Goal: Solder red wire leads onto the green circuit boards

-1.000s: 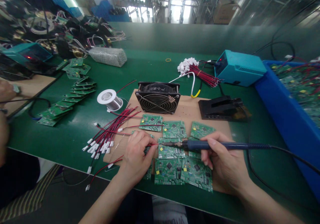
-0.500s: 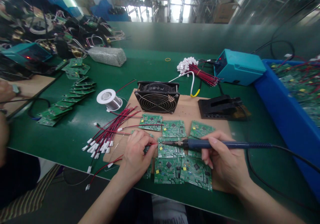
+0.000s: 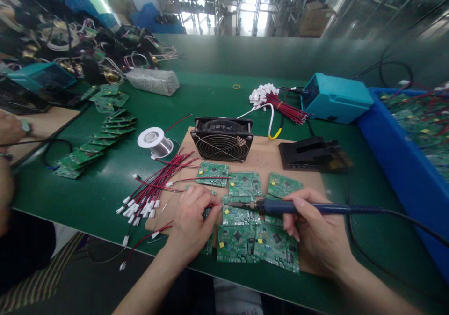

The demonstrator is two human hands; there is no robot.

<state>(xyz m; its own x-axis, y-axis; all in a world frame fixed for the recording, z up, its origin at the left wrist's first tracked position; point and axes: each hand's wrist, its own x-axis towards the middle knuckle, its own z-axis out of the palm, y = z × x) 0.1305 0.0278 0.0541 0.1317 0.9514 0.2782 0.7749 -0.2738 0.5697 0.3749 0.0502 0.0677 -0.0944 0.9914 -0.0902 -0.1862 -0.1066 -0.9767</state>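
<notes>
My right hand (image 3: 314, 219) is closed round a soldering iron (image 3: 291, 206), whose tip points left onto a green circuit board (image 3: 240, 214). Between the thumb and forefinger of my left hand (image 3: 194, 216) is pinched a red wire (image 3: 216, 205), its end at that board's left edge, close by the iron's tip. More circuit boards lie around it, among them one behind (image 3: 243, 183) and one in front (image 3: 235, 242). They rest on a brown board (image 3: 261, 153). Left of my left hand lies a pile of red and black wires with white connectors (image 3: 147, 202).
A black fan (image 3: 222, 142) stands behind the boards, with a solder spool (image 3: 156, 142) to its left. At right are an iron stand (image 3: 310, 153), a teal soldering station (image 3: 335, 98) and a blue bin (image 3: 396, 151). A co-worker's hand (image 3: 10, 127) shows at far left.
The whole view has shifted slightly, with things sitting a little lower. Both hands keep their grip, and the iron's tip stays by the wire's end.
</notes>
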